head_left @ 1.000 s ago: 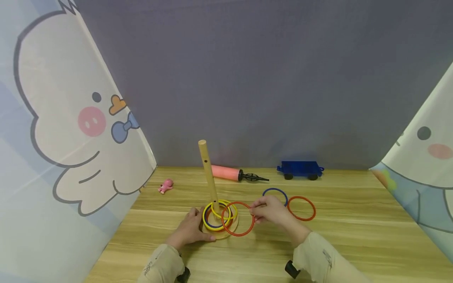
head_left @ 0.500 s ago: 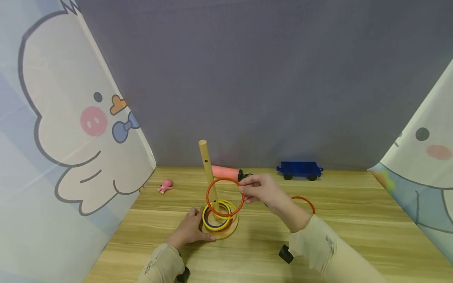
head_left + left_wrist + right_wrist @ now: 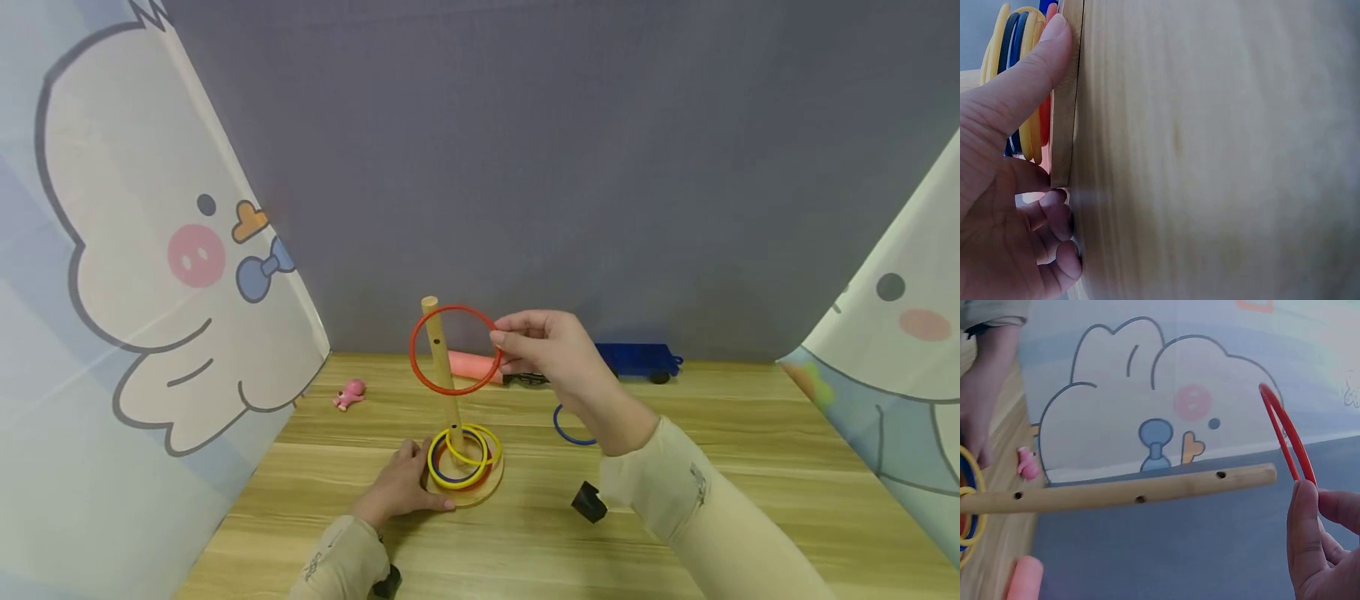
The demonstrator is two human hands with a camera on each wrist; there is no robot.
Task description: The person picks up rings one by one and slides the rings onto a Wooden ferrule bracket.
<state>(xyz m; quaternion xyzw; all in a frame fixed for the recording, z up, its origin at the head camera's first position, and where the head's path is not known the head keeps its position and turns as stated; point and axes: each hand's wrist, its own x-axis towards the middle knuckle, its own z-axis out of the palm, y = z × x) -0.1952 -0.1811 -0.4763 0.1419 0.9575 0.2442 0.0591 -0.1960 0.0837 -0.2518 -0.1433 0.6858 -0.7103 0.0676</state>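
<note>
A wooden ring-toss stand, with an upright post [image 3: 441,358] on a round base [image 3: 483,493], stands on the table. My left hand [image 3: 401,486] grips the base from the left, thumb at its front edge and fingers around its side. Several rings lie round the foot of the post: yellow rings [image 3: 499,450], a blue one, and red at the bottom. My right hand [image 3: 551,348] pinches a red ring [image 3: 453,392] by its right side. In the right wrist view that ring [image 3: 1297,447] is beyond the post's top end, apart from it.
A blue ring [image 3: 573,442] lies on the table, partly behind the right forearm. Along the back are a coral-pink tube with a black nozzle [image 3: 472,367] and a blue wheeled cart [image 3: 648,360]. A small pink toy figure [image 3: 350,394] lies at left.
My right hand has raised the red ring from beside the base up and leftward to the post's top. The loose red ring on the table is now hidden. The left hand has stayed put.
</note>
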